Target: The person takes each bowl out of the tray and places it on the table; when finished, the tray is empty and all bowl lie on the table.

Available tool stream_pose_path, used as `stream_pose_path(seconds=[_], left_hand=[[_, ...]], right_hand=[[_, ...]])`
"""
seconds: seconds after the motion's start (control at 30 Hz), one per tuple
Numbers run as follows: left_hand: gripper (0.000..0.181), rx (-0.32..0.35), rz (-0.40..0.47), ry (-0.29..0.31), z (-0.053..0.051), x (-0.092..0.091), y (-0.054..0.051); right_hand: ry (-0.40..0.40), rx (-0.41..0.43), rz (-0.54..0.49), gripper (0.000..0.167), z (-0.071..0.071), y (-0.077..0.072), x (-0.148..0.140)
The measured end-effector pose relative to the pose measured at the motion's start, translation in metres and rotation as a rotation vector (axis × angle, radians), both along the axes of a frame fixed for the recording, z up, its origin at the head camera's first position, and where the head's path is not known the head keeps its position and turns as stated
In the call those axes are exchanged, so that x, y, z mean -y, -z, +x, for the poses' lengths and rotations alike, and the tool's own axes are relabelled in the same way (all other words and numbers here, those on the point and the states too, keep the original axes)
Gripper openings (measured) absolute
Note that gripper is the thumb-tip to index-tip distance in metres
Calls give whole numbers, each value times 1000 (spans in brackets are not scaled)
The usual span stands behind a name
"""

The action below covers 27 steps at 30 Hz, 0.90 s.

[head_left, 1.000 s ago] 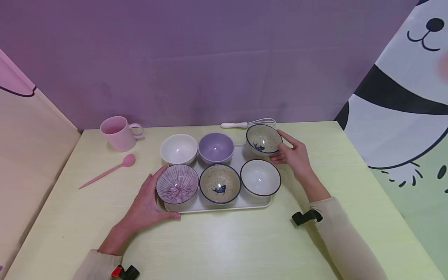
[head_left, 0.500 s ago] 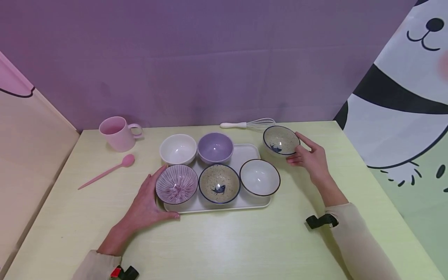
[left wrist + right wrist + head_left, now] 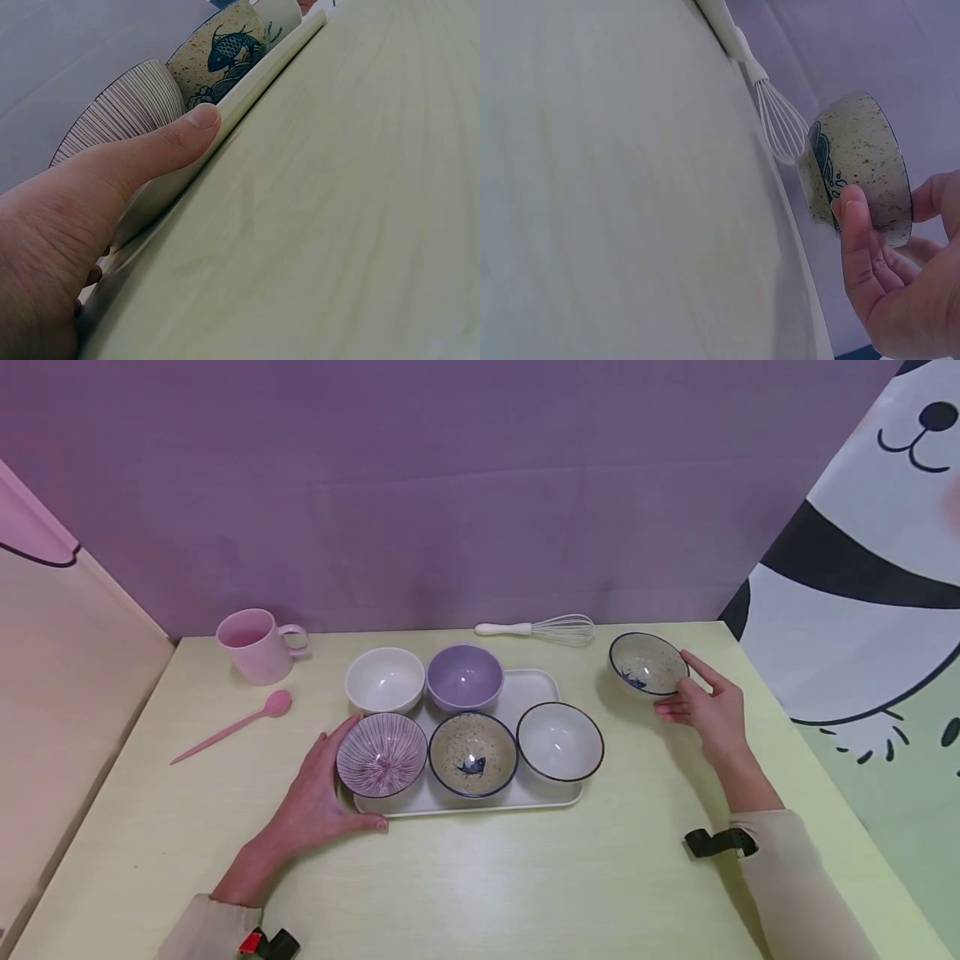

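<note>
My right hand (image 3: 712, 710) holds a speckled beige bowl (image 3: 647, 662) by its right side. A blue rim and blue design mark this bowl (image 3: 866, 157), which hangs over the table right of the white tray (image 3: 534, 689). At the tray's front left corner, my left hand (image 3: 318, 793) grips the edge, thumb along the front and fingers at the left side. On the tray stand a white bowl (image 3: 385, 679), a purple bowl (image 3: 465, 677), a striped bowl (image 3: 381, 754), another speckled bowl (image 3: 474, 753) with a fish, and a dark-rimmed white bowl (image 3: 560, 741).
Behind the tray lies a whisk (image 3: 536, 628) with a white handle. A pink mug (image 3: 258, 647) stands at the back left, with a pink spoon (image 3: 232, 727) in front of it. A purple backdrop (image 3: 450, 510) rises along the table's far edge.
My right hand has carried the speckled bowl rightward, from over the tray's back right corner to beyond the tray's right side. My left hand and the tray have stayed in place.
</note>
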<state>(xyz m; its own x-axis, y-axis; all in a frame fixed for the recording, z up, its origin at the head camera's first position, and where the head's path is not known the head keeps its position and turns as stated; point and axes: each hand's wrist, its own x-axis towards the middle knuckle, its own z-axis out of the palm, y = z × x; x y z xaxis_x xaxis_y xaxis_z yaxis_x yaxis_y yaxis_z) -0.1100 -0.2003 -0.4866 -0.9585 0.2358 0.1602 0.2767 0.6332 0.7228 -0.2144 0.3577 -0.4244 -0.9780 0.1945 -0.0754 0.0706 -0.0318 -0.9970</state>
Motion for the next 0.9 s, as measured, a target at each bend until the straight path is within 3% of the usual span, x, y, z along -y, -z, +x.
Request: stream_pose_path(seconds=[0.2, 0.5, 0.9], left_hand=[[155, 2, 11, 8, 3, 0, 1], [155, 19, 11, 2, 3, -1, -2], [154, -13, 13, 17, 2, -1, -3]], right_hand=[[63, 33, -27, 71, 8, 4, -18], [161, 71, -41, 72, 7, 2, -38], [252, 95, -82, 69, 8, -2, -57]])
